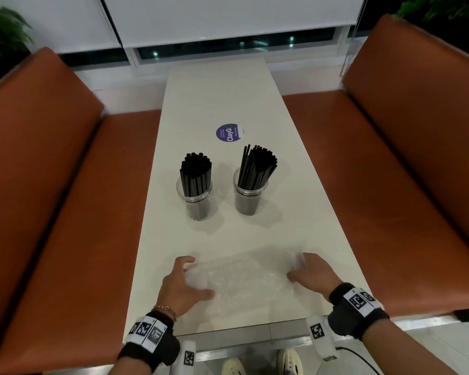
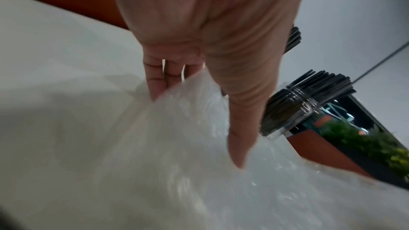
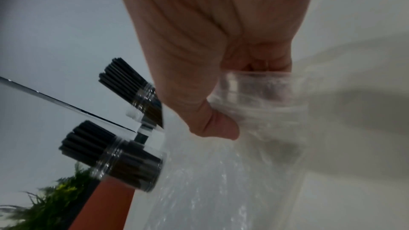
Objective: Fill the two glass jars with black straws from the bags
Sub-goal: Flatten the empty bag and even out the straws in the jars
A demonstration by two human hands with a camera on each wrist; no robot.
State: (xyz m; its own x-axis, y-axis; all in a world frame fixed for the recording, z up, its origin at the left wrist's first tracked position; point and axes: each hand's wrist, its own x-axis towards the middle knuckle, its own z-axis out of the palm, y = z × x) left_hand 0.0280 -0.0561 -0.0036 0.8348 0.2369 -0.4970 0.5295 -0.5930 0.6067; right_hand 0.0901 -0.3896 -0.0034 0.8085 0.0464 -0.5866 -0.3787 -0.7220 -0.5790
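Two glass jars stand mid-table, both packed with black straws: the left jar [image 1: 195, 197] holds a tight upright bundle, the right jar [image 1: 250, 194] a fanned one. An empty, crumpled clear plastic bag [image 1: 241, 282] lies near the table's front edge. My left hand [image 1: 192, 277] grips its left end, thumb on top and fingers behind the lifted plastic [image 2: 177, 146]. My right hand [image 1: 306, 269] pinches the bag's right end; its thumb [image 3: 212, 125] is curled onto the plastic [image 3: 254, 111]. Both jars [image 3: 130, 162] [image 3: 148, 100] show beyond the right hand.
The white table [image 1: 217, 98] is long and narrow, with orange bench seats on the left [image 1: 65, 212] and the right [image 1: 390, 185]. A round purple sticker [image 1: 229, 133] lies beyond the jars. Plants sit at the far corners, and my feet are below the front edge.
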